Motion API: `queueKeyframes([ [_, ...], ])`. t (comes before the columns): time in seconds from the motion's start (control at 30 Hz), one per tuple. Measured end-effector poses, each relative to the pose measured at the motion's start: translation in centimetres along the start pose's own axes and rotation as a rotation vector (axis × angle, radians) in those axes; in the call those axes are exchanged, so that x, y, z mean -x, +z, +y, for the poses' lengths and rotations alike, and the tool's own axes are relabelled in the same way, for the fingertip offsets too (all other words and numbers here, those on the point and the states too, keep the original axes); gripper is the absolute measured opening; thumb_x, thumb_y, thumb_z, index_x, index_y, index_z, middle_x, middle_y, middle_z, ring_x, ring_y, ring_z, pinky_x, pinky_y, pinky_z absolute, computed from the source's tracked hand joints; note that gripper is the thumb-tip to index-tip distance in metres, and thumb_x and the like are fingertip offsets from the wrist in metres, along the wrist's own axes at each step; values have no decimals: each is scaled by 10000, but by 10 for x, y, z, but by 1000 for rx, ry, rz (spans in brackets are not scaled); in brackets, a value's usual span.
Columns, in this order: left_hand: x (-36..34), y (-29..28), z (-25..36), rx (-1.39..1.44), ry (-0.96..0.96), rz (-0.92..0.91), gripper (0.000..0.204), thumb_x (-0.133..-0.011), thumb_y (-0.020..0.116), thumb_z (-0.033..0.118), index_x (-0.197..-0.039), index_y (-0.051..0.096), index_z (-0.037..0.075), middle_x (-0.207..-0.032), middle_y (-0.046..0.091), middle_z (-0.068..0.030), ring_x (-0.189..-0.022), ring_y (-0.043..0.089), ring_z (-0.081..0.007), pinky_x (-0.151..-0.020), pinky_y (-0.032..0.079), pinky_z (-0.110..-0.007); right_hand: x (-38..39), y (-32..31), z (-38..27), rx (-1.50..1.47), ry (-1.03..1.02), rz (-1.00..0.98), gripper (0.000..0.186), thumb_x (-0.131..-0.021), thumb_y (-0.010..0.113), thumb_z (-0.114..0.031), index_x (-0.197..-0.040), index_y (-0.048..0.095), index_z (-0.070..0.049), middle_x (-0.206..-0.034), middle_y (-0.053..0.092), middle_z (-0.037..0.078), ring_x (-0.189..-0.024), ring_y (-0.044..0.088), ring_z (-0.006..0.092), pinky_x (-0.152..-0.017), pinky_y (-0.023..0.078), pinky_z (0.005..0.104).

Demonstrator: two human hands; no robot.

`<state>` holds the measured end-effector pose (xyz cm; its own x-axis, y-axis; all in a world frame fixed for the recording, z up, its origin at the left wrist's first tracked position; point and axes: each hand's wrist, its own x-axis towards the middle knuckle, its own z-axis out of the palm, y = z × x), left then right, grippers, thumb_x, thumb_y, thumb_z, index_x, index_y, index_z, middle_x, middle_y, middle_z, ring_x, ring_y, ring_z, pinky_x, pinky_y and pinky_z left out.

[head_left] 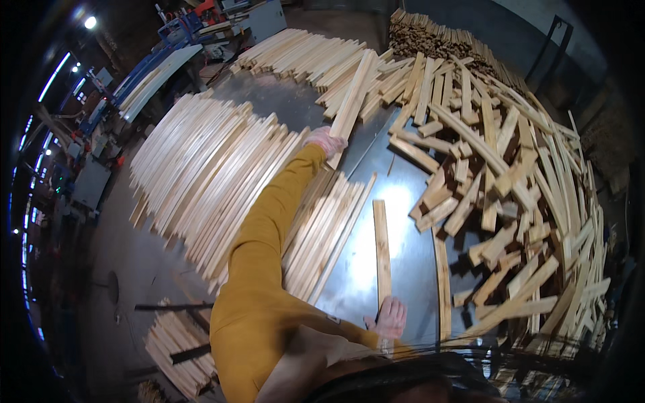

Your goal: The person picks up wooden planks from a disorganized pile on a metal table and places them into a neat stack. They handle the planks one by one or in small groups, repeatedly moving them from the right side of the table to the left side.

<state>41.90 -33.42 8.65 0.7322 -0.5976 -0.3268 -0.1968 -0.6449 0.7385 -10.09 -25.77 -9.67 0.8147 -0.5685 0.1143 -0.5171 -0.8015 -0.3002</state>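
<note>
My left arm, in a mustard sleeve, reaches far across the metal table (349, 265). At its end my left hand (326, 142) is closed around the near end of a long pale wooden slat (355, 97), which points away from me; whether a second slat lies with it I cannot tell. Close to my body, my right hand (390, 318) is wrapped round the near end of a narrower wooden strip (381, 245). That strip lies along the shiny tabletop. Left of it is a row of slats (322, 235) set side by side, partly hidden by my left arm.
A wide row of slats (201, 161) covers the table's left side, with another row (302, 57) at the far edge. Loose offcuts (497, 168) are heaped on the right. Bundled wood (178, 342) sits low at lower left. Blue machinery (144, 74) stands at far left.
</note>
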Motion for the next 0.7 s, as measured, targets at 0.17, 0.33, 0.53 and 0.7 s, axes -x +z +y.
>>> queueKeyframes([
  [0.17, -161, -33, 46, -1013, 190, -27, 316, -973, 469, 226, -1260, 578, 297, -1278, 610, -43, -1189, 593, -269, -1001, 465, -365, -49, 20, -2, 116, 160, 105, 814, -814, 608, -560, -1328, 467, 55, -1272, 536, 184, -1174, 510, 336, -1060, 357, 453],
  [0.33, -317, -3, -20, -767, -88, 97, 444, -1002, 472, 387, -1443, 438, 427, -1564, 340, -70, -1325, 490, -316, -1013, 465, -516, -111, 26, 2, 155, 254, 78, 770, -828, 598, -548, -1329, 479, 26, -1267, 547, 173, -1157, 525, 327, -1028, 375, 445],
  [0.53, -303, 12, -10, -749, -310, 106, 948, -824, 631, 572, -1526, 270, 46, -1327, 589, -214, -1142, 643, -317, -977, 492, -433, -141, 29, 6, 178, 334, 62, 719, -846, 586, -533, -1330, 493, -10, -1261, 561, 159, -1136, 543, 315, -991, 396, 435],
  [0.7, -293, 21, 22, -657, -349, -4, 731, -753, 720, 544, -1278, 589, 53, -1287, 645, -145, -1194, 631, -287, -969, 497, -413, -150, 27, 6, 179, 364, 71, 677, -860, 576, -521, -1331, 506, -40, -1256, 572, 148, -1118, 559, 306, -959, 414, 427],
])
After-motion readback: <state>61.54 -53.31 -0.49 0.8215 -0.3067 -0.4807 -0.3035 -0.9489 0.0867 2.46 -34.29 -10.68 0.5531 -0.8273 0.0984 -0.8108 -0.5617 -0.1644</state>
